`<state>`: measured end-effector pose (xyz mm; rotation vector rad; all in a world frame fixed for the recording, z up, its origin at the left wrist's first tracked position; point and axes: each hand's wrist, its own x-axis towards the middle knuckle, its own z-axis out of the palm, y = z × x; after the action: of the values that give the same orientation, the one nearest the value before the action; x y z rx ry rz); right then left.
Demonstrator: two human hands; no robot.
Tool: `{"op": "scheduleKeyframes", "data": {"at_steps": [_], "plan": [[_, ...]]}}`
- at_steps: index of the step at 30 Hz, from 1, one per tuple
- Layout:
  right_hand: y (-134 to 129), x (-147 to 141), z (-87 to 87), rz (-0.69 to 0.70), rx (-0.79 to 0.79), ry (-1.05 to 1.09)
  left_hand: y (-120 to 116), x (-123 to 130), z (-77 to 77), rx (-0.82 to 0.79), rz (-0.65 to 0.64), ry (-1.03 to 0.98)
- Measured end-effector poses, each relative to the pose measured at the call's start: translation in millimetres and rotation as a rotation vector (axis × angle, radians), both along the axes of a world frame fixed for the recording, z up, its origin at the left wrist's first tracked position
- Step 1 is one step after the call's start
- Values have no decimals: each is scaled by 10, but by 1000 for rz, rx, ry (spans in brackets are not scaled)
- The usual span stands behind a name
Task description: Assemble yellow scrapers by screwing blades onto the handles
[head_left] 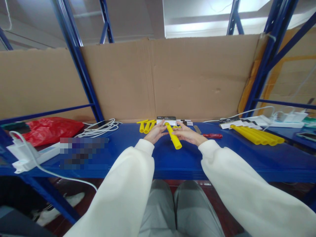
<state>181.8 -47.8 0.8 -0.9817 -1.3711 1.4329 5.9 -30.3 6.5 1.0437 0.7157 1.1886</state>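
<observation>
A yellow tube (pixel 174 139) slants between my two hands, its wide round end toward me. My left hand (pixel 155 132) is at its left side, with thumb and fingers closed in near the upper end. From the right, my right hand (pixel 186 134) curls its fingers against the tube's middle. Just behind the fingertips is a black-and-white card (pixel 166 119); whether the tube is joined to it cannot be made out. Several short yellow pieces (pixel 146 126) lie left of the card. Black-and-white sticks (pixel 185 122) lie to its right.
A red-handled tool (pixel 212 136) and a small grey metal strip (pixel 197 129) lie right of my hands. Farther right are several yellow tubes (pixel 256 135) with cards. White cables (pixel 105 128), a red bag (pixel 54 130) and a power strip (pixel 46 154) occupy the left. Cardboard (pixel 197 79) stands behind.
</observation>
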Motion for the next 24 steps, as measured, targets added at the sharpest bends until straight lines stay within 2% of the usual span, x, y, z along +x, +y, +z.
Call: {"op": "scheduleKeyframes", "data": {"at_steps": [8, 15, 24], "plan": [[48, -28, -28, -25, 83, 20, 27, -5, -27, 26, -74, 9], [148, -23, -82, -66, 154, 34, 21, -49, -54, 78, -204, 182], [173, 43, -110, -46, 164, -79, 39, -67, -37, 92, -142, 194]]}}
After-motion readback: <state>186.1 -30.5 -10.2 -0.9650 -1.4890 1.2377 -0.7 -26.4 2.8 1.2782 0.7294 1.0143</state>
